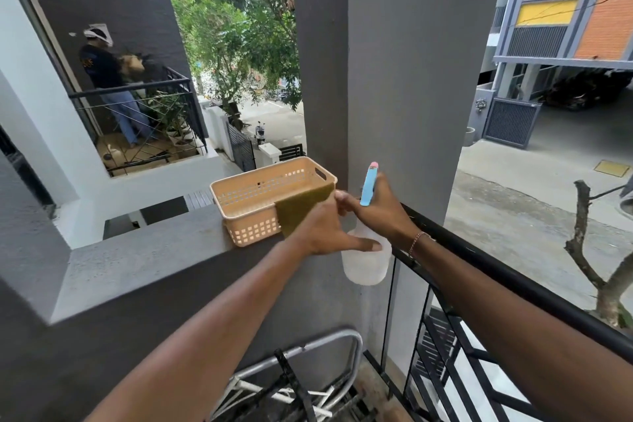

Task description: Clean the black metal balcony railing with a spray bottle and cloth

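Note:
My right hand [380, 209] grips the neck of a clear spray bottle [366, 264] with a blue head, holding it just above the top rail of the black metal railing [507, 288] beside the grey pillar. A green cloth [301, 207] hangs over the near right rim of a peach plastic basket [246, 202] on the grey ledge. My left hand [325, 233] reaches to the cloth's lower right edge. Its thumb lies straight against the bottle's body, and its fingers are mostly hidden behind the back of the hand.
The grey ledge [144, 267] runs left from the wide pillar [404, 79]. A folded metal frame [308, 377] leans below the ledge. On the neighbouring balcony a person [109, 86] stands by another railing. Beyond are the street, trees and a building.

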A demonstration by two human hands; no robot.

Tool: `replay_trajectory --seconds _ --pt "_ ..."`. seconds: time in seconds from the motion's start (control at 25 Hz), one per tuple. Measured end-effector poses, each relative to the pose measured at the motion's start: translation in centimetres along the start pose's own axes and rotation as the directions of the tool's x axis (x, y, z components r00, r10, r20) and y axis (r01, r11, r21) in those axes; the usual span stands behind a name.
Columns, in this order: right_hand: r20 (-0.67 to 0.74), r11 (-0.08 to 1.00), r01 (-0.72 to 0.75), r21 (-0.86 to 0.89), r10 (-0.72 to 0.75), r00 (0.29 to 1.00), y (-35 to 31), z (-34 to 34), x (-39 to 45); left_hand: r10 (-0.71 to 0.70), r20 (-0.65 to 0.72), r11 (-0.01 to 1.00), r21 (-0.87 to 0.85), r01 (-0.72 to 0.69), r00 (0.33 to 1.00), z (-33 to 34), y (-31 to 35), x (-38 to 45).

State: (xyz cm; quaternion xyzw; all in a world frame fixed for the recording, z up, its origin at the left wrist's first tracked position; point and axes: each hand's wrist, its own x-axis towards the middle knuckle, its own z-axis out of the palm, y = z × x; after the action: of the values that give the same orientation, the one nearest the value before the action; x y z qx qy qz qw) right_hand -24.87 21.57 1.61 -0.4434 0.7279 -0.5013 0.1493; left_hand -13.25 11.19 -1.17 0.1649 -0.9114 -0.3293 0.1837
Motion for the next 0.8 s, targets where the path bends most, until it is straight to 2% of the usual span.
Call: replay_trajectory --seconds 0.08,0.24,0.36,0.44,0.52,0.6,0.68,0.8 --pt "0.025 0.999 -0.029 0.040 0.028 0.999 -0.4 0.6 0.2 -0.105 -0.033 0.991 -0.088 0.102 0.994 1.8 -0.5 0.3" --pt "0.126 0.997 -0.053 -0.062 0.060 0.990 -1.2 1.5 0.7 -0.166 -0.111 0.957 -0.256 0.133 0.980 3.0 0.0 0.5" --pt "0.351 1.000 -0.031 -0.006 0.031 0.936 -1.8 0.6 1.1 -0.199 -0.201 0.951 -0.275 0.140 0.959 2.1 0.3 -0.6" --pt "0.447 0.997 -0.051 0.053 0.022 0.895 -1.2 -0.1 1.7 -0.213 -0.297 0.928 -0.359 0.098 0.931 0.9 -0.6 -1.1" --pt "0.412 0.979 -0.138 0.149 0.065 0.909 0.3 -0.1 2.6 -0.263 -0.371 0.904 -0.416 0.093 0.891 -0.4 -1.4 -1.7" --pt "0.289 0.956 -0.224 0.188 0.164 0.943 2.2 0.9 3.8 -0.258 -0.419 0.910 -0.408 0.074 0.870 -1.5 -1.7 -2.5" --pt "0.185 0.943 -0.281 0.176 0.249 0.951 3.9 2.9 5.2 -0.288 -0.434 0.901 -0.424 0.089 0.854 -2.6 -2.2 -3.5" --pt "0.107 0.917 -0.316 0.243 0.299 0.948 5.3 6.2 6.5 -0.358 -0.447 0.881 -0.453 0.138 0.820 -3.0 -3.7 -4.6"
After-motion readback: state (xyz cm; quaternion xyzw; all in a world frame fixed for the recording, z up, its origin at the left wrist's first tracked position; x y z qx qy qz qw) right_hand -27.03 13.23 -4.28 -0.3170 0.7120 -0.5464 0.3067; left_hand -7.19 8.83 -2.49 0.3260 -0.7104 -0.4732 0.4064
